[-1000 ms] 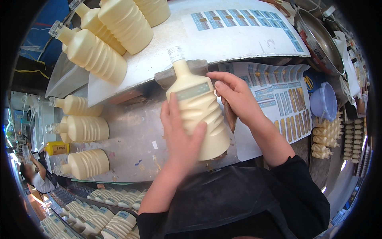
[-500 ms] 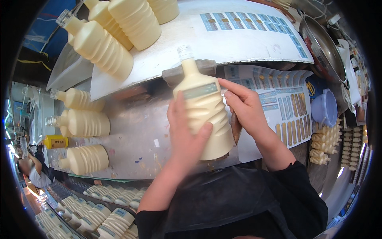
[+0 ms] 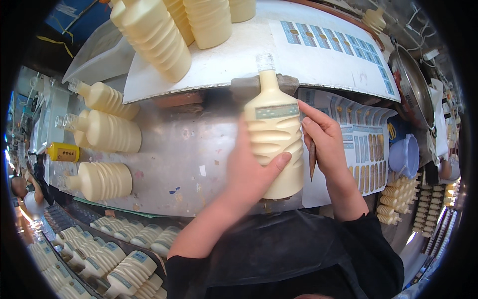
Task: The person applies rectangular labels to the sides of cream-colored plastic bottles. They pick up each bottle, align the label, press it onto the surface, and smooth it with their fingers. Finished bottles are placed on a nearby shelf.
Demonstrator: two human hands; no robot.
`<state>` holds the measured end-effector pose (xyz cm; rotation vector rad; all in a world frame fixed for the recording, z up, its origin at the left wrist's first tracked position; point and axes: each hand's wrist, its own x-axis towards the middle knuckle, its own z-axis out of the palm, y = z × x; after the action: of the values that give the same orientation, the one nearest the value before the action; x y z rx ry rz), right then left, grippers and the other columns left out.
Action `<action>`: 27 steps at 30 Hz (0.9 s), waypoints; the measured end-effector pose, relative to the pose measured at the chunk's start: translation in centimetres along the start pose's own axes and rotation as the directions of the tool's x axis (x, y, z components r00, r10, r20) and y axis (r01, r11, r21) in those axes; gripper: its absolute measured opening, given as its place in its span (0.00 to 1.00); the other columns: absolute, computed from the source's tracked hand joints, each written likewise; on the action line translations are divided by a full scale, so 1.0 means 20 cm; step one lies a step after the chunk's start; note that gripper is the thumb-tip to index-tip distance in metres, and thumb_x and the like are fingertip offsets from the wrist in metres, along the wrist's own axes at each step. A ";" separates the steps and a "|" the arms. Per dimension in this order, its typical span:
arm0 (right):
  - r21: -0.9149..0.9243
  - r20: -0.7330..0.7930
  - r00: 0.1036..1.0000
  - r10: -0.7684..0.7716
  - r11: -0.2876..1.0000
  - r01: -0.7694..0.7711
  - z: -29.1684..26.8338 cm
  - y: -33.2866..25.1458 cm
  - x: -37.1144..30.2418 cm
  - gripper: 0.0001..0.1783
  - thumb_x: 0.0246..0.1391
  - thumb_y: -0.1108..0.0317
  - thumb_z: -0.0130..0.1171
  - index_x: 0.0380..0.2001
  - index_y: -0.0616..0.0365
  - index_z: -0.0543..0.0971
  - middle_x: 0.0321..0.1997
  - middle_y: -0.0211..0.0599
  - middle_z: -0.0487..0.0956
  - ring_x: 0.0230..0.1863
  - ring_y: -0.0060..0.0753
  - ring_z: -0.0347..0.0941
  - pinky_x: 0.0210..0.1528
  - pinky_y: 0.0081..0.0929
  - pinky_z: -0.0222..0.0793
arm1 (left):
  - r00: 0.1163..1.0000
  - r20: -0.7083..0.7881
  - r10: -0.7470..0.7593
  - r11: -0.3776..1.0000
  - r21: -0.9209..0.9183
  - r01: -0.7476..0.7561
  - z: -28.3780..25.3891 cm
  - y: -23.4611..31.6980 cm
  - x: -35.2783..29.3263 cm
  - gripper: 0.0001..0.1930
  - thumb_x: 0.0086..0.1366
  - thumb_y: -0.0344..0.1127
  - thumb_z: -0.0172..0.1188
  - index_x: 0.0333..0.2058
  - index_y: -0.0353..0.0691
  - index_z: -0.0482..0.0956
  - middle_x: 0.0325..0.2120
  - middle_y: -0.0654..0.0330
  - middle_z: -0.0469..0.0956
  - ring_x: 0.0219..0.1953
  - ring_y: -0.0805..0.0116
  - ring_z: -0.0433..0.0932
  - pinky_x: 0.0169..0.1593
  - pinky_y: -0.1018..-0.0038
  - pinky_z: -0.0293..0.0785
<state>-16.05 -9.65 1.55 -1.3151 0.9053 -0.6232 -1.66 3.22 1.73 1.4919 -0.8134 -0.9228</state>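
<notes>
A cream ribbed bottle (image 3: 275,134) with a clear neck lies on the metal worktop (image 3: 179,154), neck pointing away from me. It carries a narrow grey-green label across its shoulder. My left hand (image 3: 251,172) grips the bottle's lower body, thumb over its ribs. My right hand (image 3: 323,137) presses on the label's right end and also holds a thin brown pointed tool (image 3: 312,160).
Three unlabelled cream bottles (image 3: 107,129) lie at the left of the worktop. Several more bottles (image 3: 164,30) rest on a white board (image 3: 234,60) at the back. Label sheets (image 3: 363,144) lie to the right, with a blue bowl (image 3: 404,155) beyond. Labelled bottles (image 3: 114,254) fill a crate below left.
The bottle has shifted a little and its label now sits flat across the shoulder. My right hand slid from the bottle's side to the label's right end.
</notes>
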 end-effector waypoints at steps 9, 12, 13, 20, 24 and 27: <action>0.059 -0.022 1.000 0.017 0.998 -0.015 0.02 0.02 0.00 0.23 0.66 0.71 0.54 0.63 0.64 0.77 0.33 0.21 0.79 0.30 0.10 0.65 0.33 0.12 0.63 | 0.997 -0.065 0.042 0.973 0.228 -0.026 0.02 0.02 -0.02 0.53 0.56 0.40 0.75 0.70 0.27 0.49 0.53 0.37 0.76 0.54 0.41 0.79 0.56 0.57 0.77; 0.068 -0.024 1.000 0.017 0.998 -0.016 0.02 0.03 0.01 0.23 0.66 0.71 0.54 0.63 0.64 0.77 0.32 0.21 0.79 0.29 0.10 0.65 0.33 0.12 0.63 | 0.995 -0.074 0.072 0.957 0.286 -0.049 0.03 0.01 -0.02 0.53 0.56 0.40 0.76 0.70 0.27 0.48 0.52 0.37 0.76 0.54 0.41 0.79 0.56 0.56 0.77; 0.068 -0.026 1.000 0.015 0.998 -0.013 0.02 0.03 0.01 0.23 0.66 0.71 0.54 0.63 0.64 0.77 0.32 0.21 0.79 0.29 0.10 0.65 0.33 0.12 0.63 | 0.994 -0.077 0.079 0.956 0.289 -0.054 0.03 0.00 -0.02 0.54 0.56 0.40 0.76 0.70 0.27 0.49 0.52 0.37 0.76 0.54 0.41 0.79 0.56 0.56 0.77; 0.036 -0.031 0.999 0.017 0.999 -0.016 0.01 0.00 0.00 0.22 0.66 0.73 0.54 0.61 0.66 0.78 0.37 0.24 0.82 0.33 0.09 0.68 0.35 0.13 0.66 | 0.994 -0.087 0.069 0.979 0.197 -0.051 0.03 -0.03 -0.01 0.52 0.56 0.38 0.74 0.71 0.30 0.50 0.54 0.40 0.76 0.55 0.47 0.80 0.58 0.60 0.76; -0.047 -0.047 0.999 0.003 0.999 -0.006 0.01 -0.04 -0.01 0.21 0.66 0.74 0.53 0.59 0.65 0.79 0.44 0.27 0.84 0.37 0.11 0.71 0.39 0.14 0.69 | 0.999 -0.036 -0.004 1.000 -0.030 0.003 -0.01 -0.06 0.01 0.50 0.56 0.31 0.71 0.73 0.34 0.50 0.59 0.44 0.74 0.60 0.55 0.77 0.63 0.64 0.74; -0.062 -0.040 0.999 -0.024 0.998 0.021 0.01 -0.06 -0.01 0.19 0.65 0.74 0.52 0.57 0.63 0.81 0.39 0.26 0.81 0.36 0.12 0.71 0.40 0.15 0.67 | 0.999 0.011 -0.048 0.961 -0.271 0.049 -0.01 -0.10 0.03 0.50 0.56 0.29 0.70 0.73 0.35 0.49 0.60 0.46 0.73 0.60 0.56 0.76 0.63 0.63 0.73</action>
<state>-15.85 -9.71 2.81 -1.3733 0.9506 -0.6462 -1.16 2.99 -0.26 1.2746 -0.6269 -1.0307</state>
